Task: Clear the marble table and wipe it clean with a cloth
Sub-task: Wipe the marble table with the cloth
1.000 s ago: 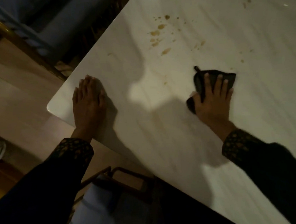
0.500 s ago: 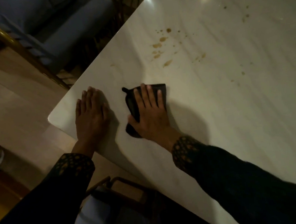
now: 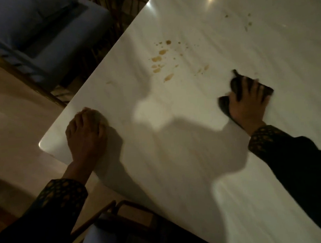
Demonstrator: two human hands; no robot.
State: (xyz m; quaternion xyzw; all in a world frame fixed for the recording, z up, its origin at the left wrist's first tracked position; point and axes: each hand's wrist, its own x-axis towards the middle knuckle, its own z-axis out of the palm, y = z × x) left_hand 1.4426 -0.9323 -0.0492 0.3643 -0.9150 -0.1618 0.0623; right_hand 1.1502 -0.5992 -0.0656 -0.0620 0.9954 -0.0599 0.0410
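Observation:
The white marble table (image 3: 205, 156) fills most of the view. My right hand (image 3: 248, 105) presses flat with spread fingers on a dark cloth (image 3: 236, 86) at the right of the table. Brown stains (image 3: 161, 62) lie on the marble to the upper left of the cloth, and fainter specks (image 3: 247, 23) sit further back. My left hand (image 3: 85, 131) rests palm down near the table's left corner, fingers straight, holding nothing.
A blue upholstered chair (image 3: 42, 40) with a brass frame stands beyond the table's left edge. Another chair (image 3: 110, 225) sits tucked under the near edge. Light wooden floor (image 3: 13, 120) lies to the left.
My right hand has slid the cloth from beside the left hand back to the right across the marble. The left hand stays at the corner.

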